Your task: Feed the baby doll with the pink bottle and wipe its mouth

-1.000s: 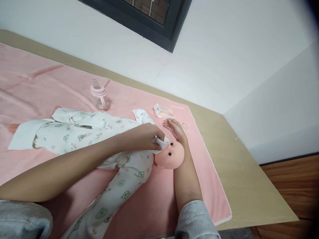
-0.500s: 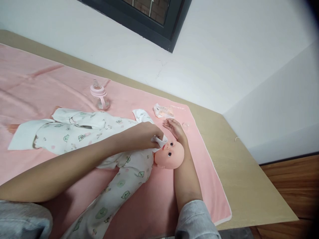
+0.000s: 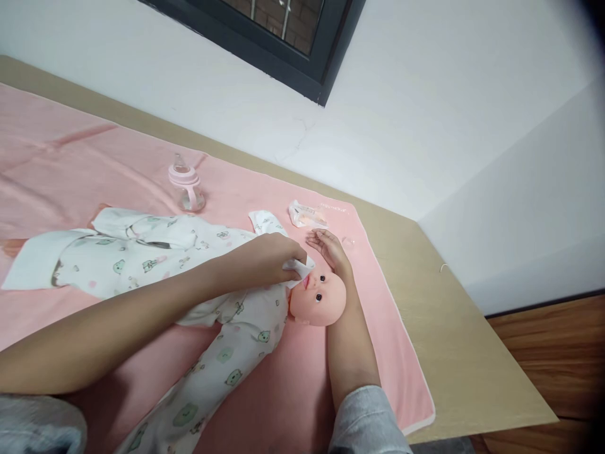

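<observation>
At the left, a pink blanket (image 3: 47, 183) is covering the table (image 3: 466, 359), leaving bare strips showing along the table's far edge and at its right edge. The doll (image 3: 189, 252) is lying on its back, its feet (image 3: 14, 247) pointing toward the blanket's left edge and its patterned white suit (image 3: 94, 266) covering body and limbs. Farther right, the bottle (image 3: 188, 189) is standing upright between the doll's legs and the blanket's far edge. Your left arm is crossing above the doll's body, and your left hand (image 3: 273, 258) is gripping a white cloth (image 3: 299, 268) between thumb and fingers, holding it at the doll's chin, just beside the mouth; whether it is touching the lips, you cannot tell from here. The doll's head (image 3: 327, 301) is lying face up near the blanket's right edge, overlapping your right forearm (image 3: 352, 353), which is passing behind it. Your right hand (image 3: 328, 247) is lying open past the head, its fingers loosely curling. Just beyond those fingers, a packet (image 3: 307, 215) is resting near the blanket's far right corner. A small clear piece (image 3: 348, 241) is lying just right of your hand, and a white hook (image 3: 443, 267) is showing at the table's right edge.
</observation>
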`<move>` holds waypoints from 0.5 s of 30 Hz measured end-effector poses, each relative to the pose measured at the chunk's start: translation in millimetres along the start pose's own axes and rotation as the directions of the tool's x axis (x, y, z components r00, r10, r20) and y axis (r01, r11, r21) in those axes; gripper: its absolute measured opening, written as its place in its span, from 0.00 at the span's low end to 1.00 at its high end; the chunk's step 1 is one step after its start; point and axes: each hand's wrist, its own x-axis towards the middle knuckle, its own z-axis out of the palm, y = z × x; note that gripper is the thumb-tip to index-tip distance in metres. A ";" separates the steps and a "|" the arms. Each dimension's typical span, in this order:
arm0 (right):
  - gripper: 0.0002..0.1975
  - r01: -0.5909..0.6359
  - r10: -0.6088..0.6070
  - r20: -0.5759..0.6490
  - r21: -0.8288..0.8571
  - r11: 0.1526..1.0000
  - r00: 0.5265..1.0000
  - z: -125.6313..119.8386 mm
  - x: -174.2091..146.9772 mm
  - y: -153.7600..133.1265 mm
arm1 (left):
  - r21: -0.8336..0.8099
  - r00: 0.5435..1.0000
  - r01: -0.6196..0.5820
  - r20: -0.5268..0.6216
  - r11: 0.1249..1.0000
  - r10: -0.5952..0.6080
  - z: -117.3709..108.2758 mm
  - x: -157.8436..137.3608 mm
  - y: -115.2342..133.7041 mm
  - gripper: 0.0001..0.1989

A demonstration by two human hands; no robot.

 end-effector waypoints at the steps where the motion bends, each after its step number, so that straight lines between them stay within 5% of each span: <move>1: 0.15 0.000 0.000 0.001 -0.002 1.000 1.000 0.0 0.2 0.0 | 0.007 1.000 0.004 -0.004 1.000 -0.004 -0.4 0.2 0.0 0.05; 15: 0.13 -0.004 0.004 -0.005 -0.012 1.000 1.000 -0.4 0.7 0.4 | -0.025 0.998 -0.049 -0.043 0.998 0.048 -1.3 2.3 0.9 0.10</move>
